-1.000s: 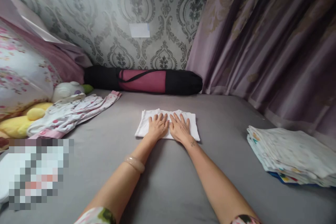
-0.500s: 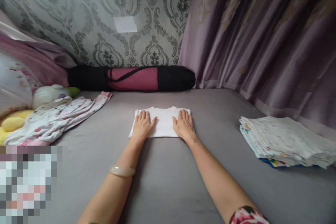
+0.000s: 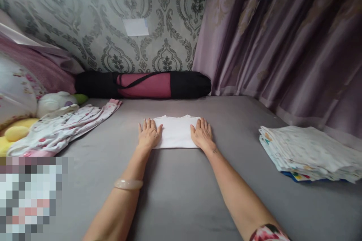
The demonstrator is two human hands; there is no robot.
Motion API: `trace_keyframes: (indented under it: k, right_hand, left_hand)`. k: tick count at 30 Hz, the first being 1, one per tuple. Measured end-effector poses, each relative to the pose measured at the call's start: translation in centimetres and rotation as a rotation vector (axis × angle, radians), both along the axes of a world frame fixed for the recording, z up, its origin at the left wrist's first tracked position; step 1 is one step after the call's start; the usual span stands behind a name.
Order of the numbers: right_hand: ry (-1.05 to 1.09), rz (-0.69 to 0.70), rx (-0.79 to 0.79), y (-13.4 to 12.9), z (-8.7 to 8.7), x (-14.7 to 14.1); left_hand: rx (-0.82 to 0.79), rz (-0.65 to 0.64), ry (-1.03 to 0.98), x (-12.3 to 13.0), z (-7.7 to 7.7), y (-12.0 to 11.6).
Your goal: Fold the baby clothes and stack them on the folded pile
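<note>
A white folded garment [image 3: 177,132], perhaps a shirt by its neckline-like far edge, lies flat on the grey sheet in front of me. My left hand [image 3: 149,133] rests palm down over its left edge, fingers spread. Over the right edge lies my right hand [image 3: 202,132], also flat with the fingers stretched out. Both hands cover the garment's sides, so those edges are partly hidden. Neither hand grips anything.
On the right sits a stack of folded clothes [image 3: 311,152]. Patterned child's clothing [image 3: 73,124] lies spread at the left, beside plush toys [image 3: 55,102]. A black and maroon long bag [image 3: 144,84] lies along the wall; purple curtains [image 3: 254,45] hang at the right.
My hands have slid apart toward the outer sides of the white garment, the left hand leftward and the right hand slightly rightward. More of the garment's middle shows.
</note>
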State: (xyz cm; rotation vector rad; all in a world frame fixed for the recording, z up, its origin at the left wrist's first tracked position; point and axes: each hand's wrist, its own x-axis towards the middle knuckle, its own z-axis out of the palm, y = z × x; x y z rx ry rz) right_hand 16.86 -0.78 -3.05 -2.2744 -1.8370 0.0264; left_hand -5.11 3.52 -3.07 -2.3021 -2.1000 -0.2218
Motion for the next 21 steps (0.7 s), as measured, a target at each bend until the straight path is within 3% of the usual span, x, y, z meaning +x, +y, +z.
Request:
trace_keyframes:
  k: [4, 9, 21]
  right_hand:
    - [-0.044, 0.113, 0.100, 0.2, 0.3, -0.2]
    - [-0.002, 0.122, -0.031, 0.3, -0.5, 0.0]
    - [0.021, 0.115, -0.052, 0.4, -0.2, 0.3]
  left_hand:
    - [0.133, -0.077, 0.048, 0.8, 0.1, -0.1]
    - [-0.040, -0.067, 0.010, 0.5, -0.5, 0.2]
    - [-0.037, -0.079, -0.006, 0.3, -0.4, 0.3]
